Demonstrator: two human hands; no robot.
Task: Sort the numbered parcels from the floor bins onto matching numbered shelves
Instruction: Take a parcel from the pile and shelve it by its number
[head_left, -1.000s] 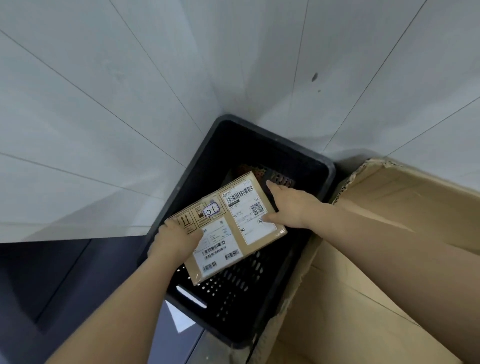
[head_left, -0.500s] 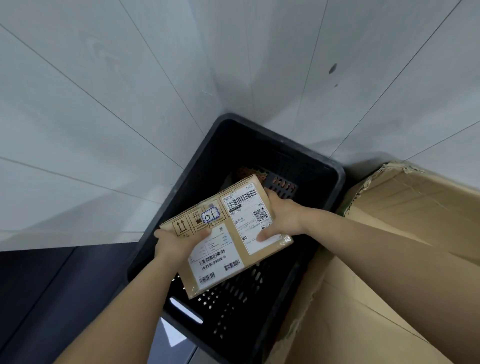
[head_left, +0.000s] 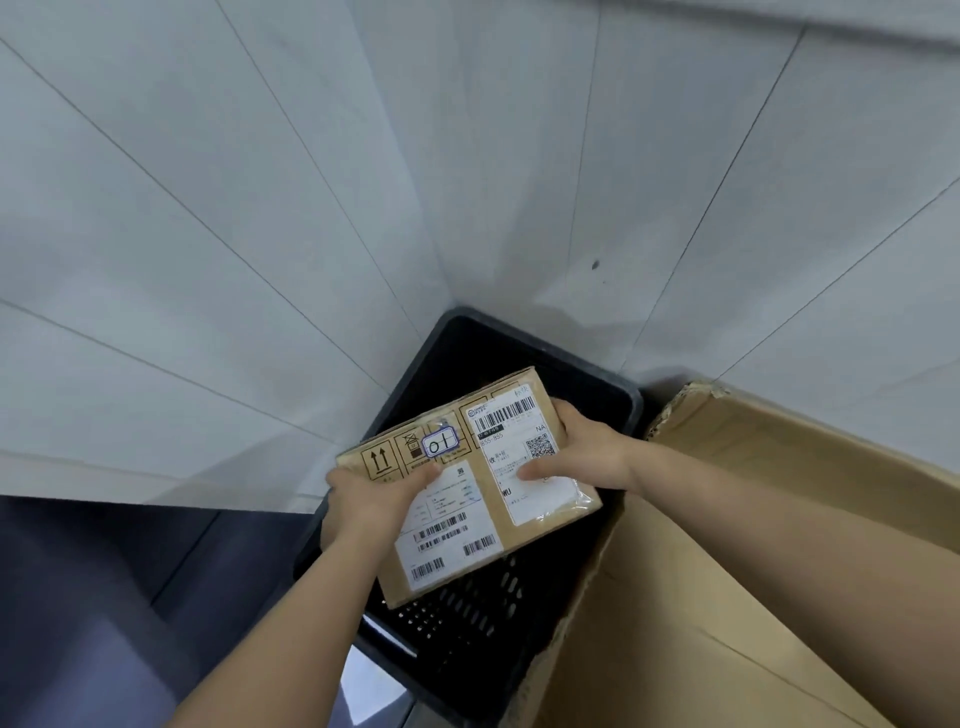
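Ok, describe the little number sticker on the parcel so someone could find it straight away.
Start at the black perforated crate in the wall corner. Both hands hold a brown cardboard parcel above it. Between the printed handling symbols and the white shipping label sits the sticker: small, white, blue-bordered, handwritten "01".

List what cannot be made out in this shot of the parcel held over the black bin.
- Bin contents: in the head view the parcel and both hands cover most of the black bin.
- Shelves: none in frame.
- Small label print: too fine to read; only the handwritten "01" sticker is legible.
- Left hand fingers: hidden beneath the parcel.
- Cardboard box: cut off by the right and bottom edges.
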